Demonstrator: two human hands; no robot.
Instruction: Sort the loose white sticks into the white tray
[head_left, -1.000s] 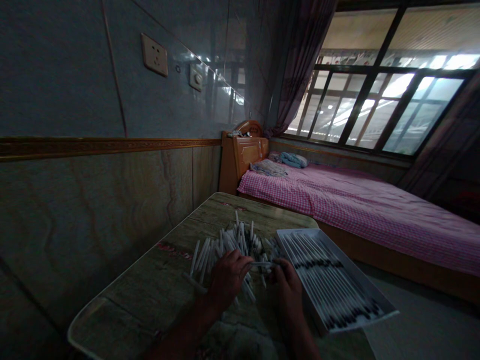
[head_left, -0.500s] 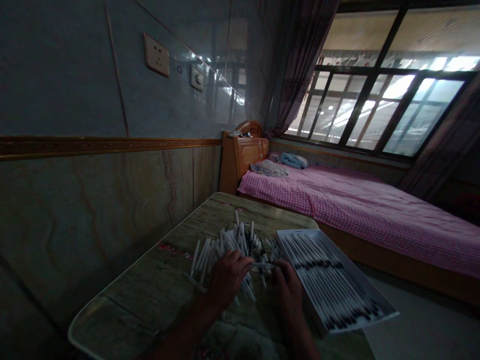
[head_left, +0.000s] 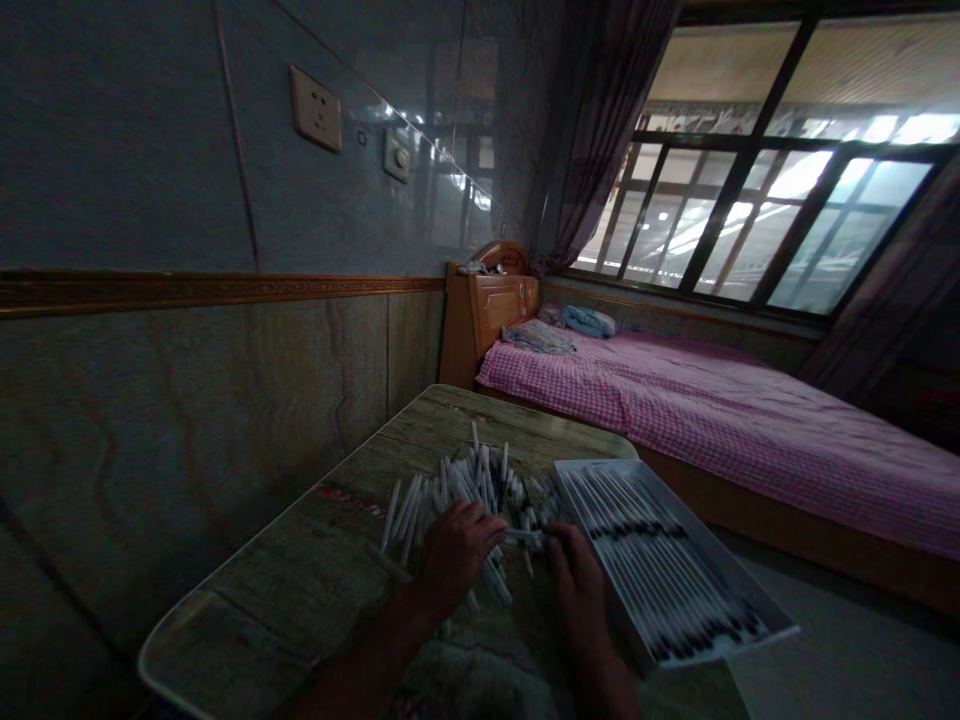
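Between my two hands lies a pale, slim pen [head_left: 523,538], held roughly level above the table. My left hand [head_left: 457,550] is closed around its left end. The fingers of my right hand [head_left: 576,572] are closed at its right end; that tip is partly hidden. Behind my hands spreads a loose pile of white pen barrels and dark, thin parts [head_left: 472,478], too blurred to tell each piece. To the right of my right hand stands a shallow white tray [head_left: 716,530] holding two rows of white pens with black ends [head_left: 667,570].
The marble-patterned table [head_left: 285,590] has a rounded edge and runs along the tiled wall [head_left: 315,380] on the left. Past its far edge stands a bed [head_left: 675,400] with a pink checked cover. A window [head_left: 750,200] is at the back right.
Both hands stay in nearly the same place, with the pen between them tilting slightly. The pile and the tray look the same.
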